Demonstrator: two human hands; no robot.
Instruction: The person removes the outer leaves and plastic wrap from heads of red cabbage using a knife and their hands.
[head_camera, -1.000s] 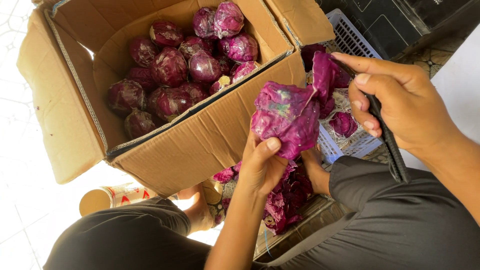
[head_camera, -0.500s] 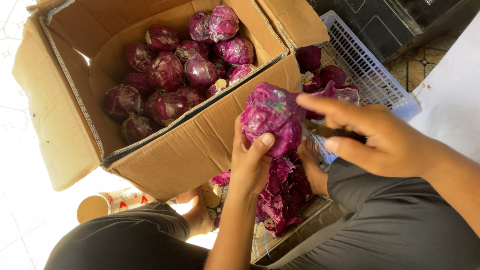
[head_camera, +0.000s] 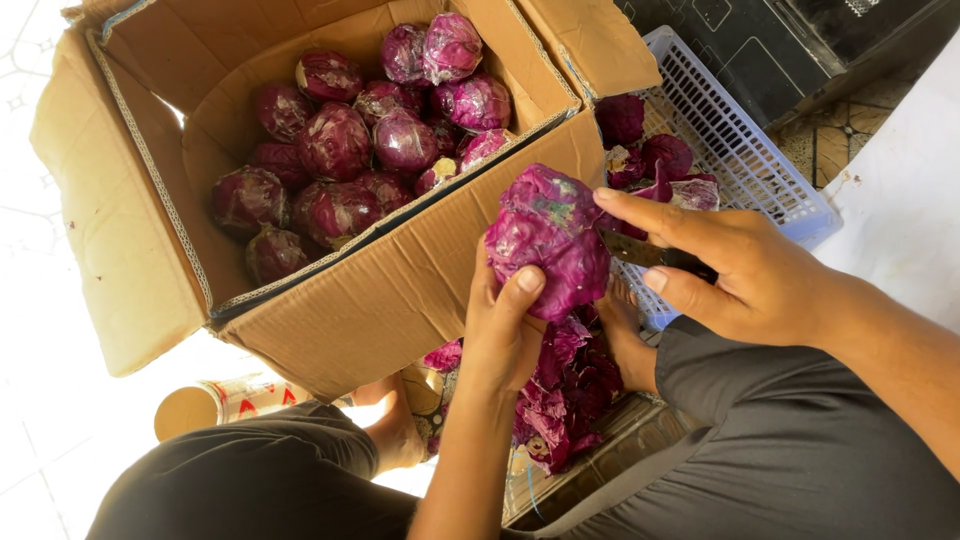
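Since half a second ago, knife (head_camera: 655, 254) was brought against cabbage (head_camera: 548, 240).
Cabbage was gripped by left hand (head_camera: 500, 325), knife by right hand (head_camera: 745, 270); a slip could nick that thumb.

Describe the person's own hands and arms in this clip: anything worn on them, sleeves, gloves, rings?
Both hands are bare, with no gloves. The left hand and its forearm show no sleeve, watch or band up to the frame edge. The right hand and forearm are likewise uncovered as far as the frame shows. No rings are visible on either hand. Fingernails are short and unpainted. Dark grey trousers cover the legs.
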